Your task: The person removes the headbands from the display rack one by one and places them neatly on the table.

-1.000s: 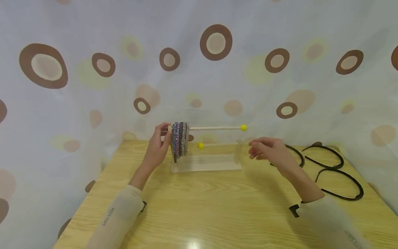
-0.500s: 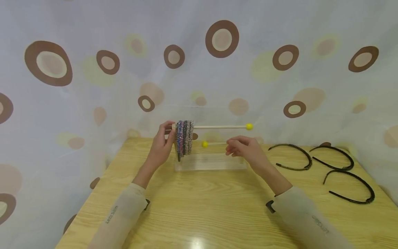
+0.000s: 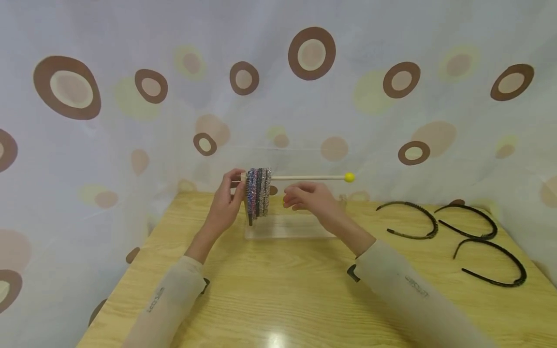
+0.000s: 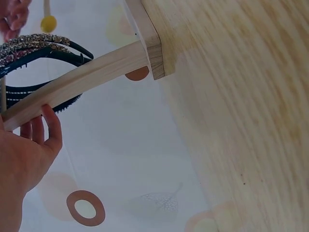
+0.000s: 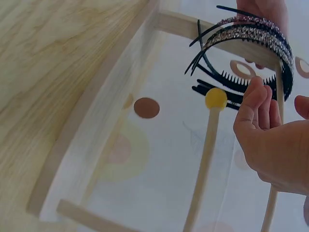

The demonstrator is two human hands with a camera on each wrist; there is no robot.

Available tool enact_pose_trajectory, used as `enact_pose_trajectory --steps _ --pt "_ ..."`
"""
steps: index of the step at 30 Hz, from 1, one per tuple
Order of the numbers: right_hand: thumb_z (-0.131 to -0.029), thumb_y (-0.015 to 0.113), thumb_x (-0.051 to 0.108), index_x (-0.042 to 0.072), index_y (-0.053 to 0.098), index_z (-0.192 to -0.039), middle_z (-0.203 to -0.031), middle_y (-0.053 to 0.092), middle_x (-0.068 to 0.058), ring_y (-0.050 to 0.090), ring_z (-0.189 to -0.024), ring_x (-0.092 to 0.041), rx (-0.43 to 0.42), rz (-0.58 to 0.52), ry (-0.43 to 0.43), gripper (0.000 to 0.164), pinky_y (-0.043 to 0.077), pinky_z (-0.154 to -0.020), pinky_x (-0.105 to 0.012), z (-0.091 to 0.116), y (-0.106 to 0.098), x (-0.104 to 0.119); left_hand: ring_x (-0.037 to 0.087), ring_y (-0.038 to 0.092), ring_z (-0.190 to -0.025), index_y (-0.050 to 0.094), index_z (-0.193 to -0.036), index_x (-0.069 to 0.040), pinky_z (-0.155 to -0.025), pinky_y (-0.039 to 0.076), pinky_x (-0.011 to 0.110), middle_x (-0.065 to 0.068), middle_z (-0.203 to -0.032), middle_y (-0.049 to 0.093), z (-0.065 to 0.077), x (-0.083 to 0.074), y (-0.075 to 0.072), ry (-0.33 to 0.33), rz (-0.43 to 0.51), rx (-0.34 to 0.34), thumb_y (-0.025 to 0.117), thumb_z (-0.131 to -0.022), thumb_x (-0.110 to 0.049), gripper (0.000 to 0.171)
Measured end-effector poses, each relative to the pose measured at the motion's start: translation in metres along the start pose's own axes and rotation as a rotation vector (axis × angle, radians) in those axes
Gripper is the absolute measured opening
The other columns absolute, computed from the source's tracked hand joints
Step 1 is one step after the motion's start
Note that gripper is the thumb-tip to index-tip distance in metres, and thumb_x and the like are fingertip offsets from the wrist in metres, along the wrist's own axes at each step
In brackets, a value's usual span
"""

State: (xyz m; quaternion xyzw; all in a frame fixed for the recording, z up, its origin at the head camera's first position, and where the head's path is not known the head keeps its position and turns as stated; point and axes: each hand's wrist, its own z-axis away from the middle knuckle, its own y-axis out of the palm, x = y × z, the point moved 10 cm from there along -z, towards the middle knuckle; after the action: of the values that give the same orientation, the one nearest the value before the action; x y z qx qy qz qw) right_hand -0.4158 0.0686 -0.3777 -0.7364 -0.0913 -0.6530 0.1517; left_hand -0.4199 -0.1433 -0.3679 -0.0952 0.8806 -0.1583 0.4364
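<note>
A wooden rack [image 3: 300, 233] stands on the table with two horizontal rods. Several glittery headbands [image 3: 258, 193] hang at the left end of its upper rod [image 3: 309, 178], which is tipped with a yellow ball. My left hand [image 3: 223, 205] grips the upright post [image 4: 91, 72] beside them. My right hand [image 3: 319, 200] is in front of the rack, just right of the headbands, fingers loosely bent and thumb apart, holding nothing. The lower rod's yellow ball [image 5: 216, 99] is close to its fingers in the right wrist view; the hand mostly hides that rod in the head view.
On the right of the wooden table [image 3: 261, 299] lie a brownish headband [image 3: 435, 227] and two black headbands, one farther back [image 3: 493, 227] and one nearer [image 3: 520, 266]. Behind the table hangs a pale curtain [image 3: 270, 111] with brown rings.
My right hand has moved left from beyond the rack's right end to near the hanging headbands, uncovering the brownish headband on the table. My left hand keeps its grip on the post.
</note>
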Motion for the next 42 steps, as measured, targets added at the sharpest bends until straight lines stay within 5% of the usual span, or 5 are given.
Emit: enact_pose_trajectory --steps 12,23,28,33,42 --pt "-0.1 0.07 0.028 0.0 0.073 -0.119 -0.104 0.074 -0.012 0.07 -0.095 -0.027 -0.011 0.057 0.014 0.034 0.057 -0.09 -0.043 -0.016 0.032 0.014 0.027 0.055 -0.116 0.04 -0.145 -0.009 -0.082 0.057 0.045 0.014 -0.13 0.053 -0.001 0.001 0.001 -0.002 0.005 0.004 0.043 -0.112 -0.027 0.038" --pt "-0.096 0.071 0.019 0.003 0.073 -0.119 -0.101 0.075 -0.009 0.07 -0.094 -0.027 -0.085 0.095 0.022 0.028 0.057 -0.082 -0.037 -0.016 0.026 0.02 0.027 0.056 -0.115 0.04 -0.145 -0.01 -0.08 0.057 0.044 0.013 -0.129 0.053 -0.001 0.002 0.001 0.015 -0.002 0.001 0.043 -0.112 -0.025 0.037" --pt "-0.097 0.069 0.016 0.001 0.072 -0.119 -0.106 0.074 -0.012 0.069 -0.095 -0.026 -0.095 0.113 0.023 0.027 0.057 -0.088 -0.045 -0.014 0.022 0.026 0.027 0.056 -0.115 0.039 -0.146 -0.009 -0.081 0.057 0.044 0.013 -0.129 0.053 -0.001 0.0 0.001 0.009 -0.016 0.009 0.042 -0.112 -0.027 0.039" --pt "-0.098 0.068 0.017 0.002 0.07 -0.123 -0.105 0.074 -0.011 0.069 -0.097 -0.028 -0.096 0.133 0.01 0.029 0.055 -0.093 -0.05 -0.008 0.017 0.04 0.028 0.055 -0.117 0.039 -0.146 -0.009 -0.085 0.056 0.045 0.014 -0.13 0.052 -0.001 -0.001 0.001 0.0 -0.019 0.012 0.041 -0.112 -0.03 0.04" --pt "-0.098 0.069 0.02 0.005 0.07 -0.125 -0.104 0.073 -0.009 0.068 -0.097 -0.029 -0.115 0.17 -0.064 0.031 0.057 -0.086 -0.039 0.002 0.011 0.078 0.029 0.055 -0.117 0.038 -0.146 -0.009 -0.086 0.056 0.046 0.015 -0.13 0.052 0.001 -0.003 0.002 0.006 -0.029 0.006 0.04 -0.112 -0.032 0.041"
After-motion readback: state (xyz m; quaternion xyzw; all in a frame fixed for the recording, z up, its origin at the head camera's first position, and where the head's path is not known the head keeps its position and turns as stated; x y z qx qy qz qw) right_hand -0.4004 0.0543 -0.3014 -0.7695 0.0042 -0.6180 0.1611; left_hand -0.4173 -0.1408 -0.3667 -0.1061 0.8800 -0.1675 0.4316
